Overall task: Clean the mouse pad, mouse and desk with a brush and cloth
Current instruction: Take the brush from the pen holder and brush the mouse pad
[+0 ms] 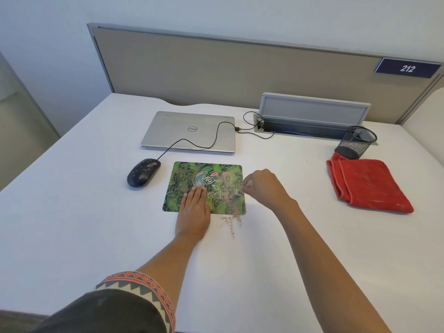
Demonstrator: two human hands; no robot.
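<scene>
A green patterned mouse pad [182, 174] lies on the white desk [72, 212]. My left hand [193, 211] presses flat on its near edge with straight fingers. My right hand [263, 186] grips a small brush [236, 193], blurred, over the pad's right side. Brown crumbs [230, 221] are scattered on the pad's right part and on the desk just in front of it. A black wired mouse [143, 173] with crumbs on its back sits left of the pad. A folded red cloth [367, 185] lies far right.
A closed silver laptop [189, 132] sits behind the pad, with the mouse cable running across it to an open cable tray [312, 121]. A black mesh pen cup [356, 141] stands behind the cloth. A partition wall bounds the desk's back.
</scene>
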